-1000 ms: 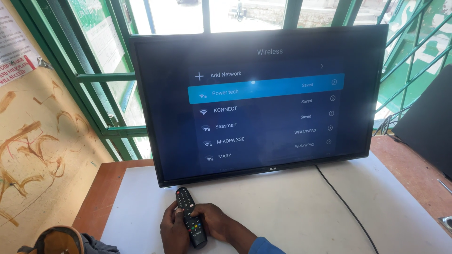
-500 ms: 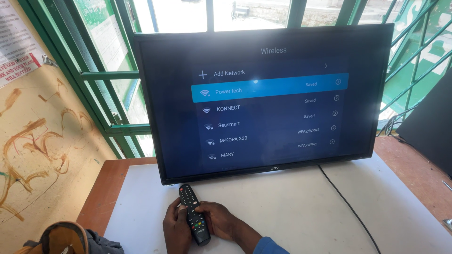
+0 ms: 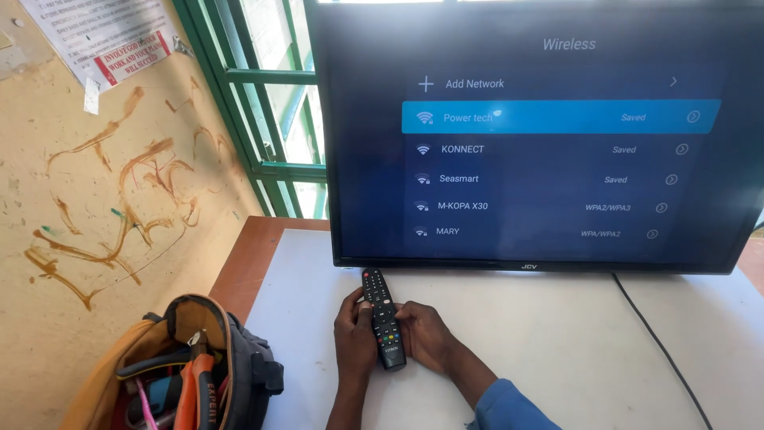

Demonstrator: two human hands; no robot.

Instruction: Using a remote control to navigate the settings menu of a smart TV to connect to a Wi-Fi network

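**Remote control held in both hands before the flat screen**

Remote control (image 3: 383, 329), black and slim, lies low over the white counter (image 3: 557, 342), gripped from either side by two bare hands. The left hand (image 3: 354, 338) wraps its left edge, fingers (image 3: 351, 300) curled up along the side near the upper buttons. The right hand (image 3: 423, 334) clasps the right edge, its thumb lying across the face of the remote about halfway down. Both sets of fingers are closed around the remote, grasping it.

The counter is a pale, flat top with a reddish-brown wooden edge (image 3: 239, 263) showing at its left. A flat-screen television (image 3: 541, 135) stands at the back of it, showing a dark menu with one row lit in blue. A black cable (image 3: 652, 334) runs from under the screen toward the near right. Behind the television, green window bars (image 3: 263, 119) let in daylight. To the left rises a yellowish wall (image 3: 87, 199) marked with brown streaks, with a paper notice (image 3: 103, 36) pinned near the top. An open tool bag (image 3: 183, 366), orange and grey, sits at the lower left beside the counter, with orange-handled pliers (image 3: 193, 386) poking out.

The remote's long axis runs nearly straight away from the person, leaning slightly left at the far end. Its top end, with a red button, points at the lower edge of the television and sits just beside it.
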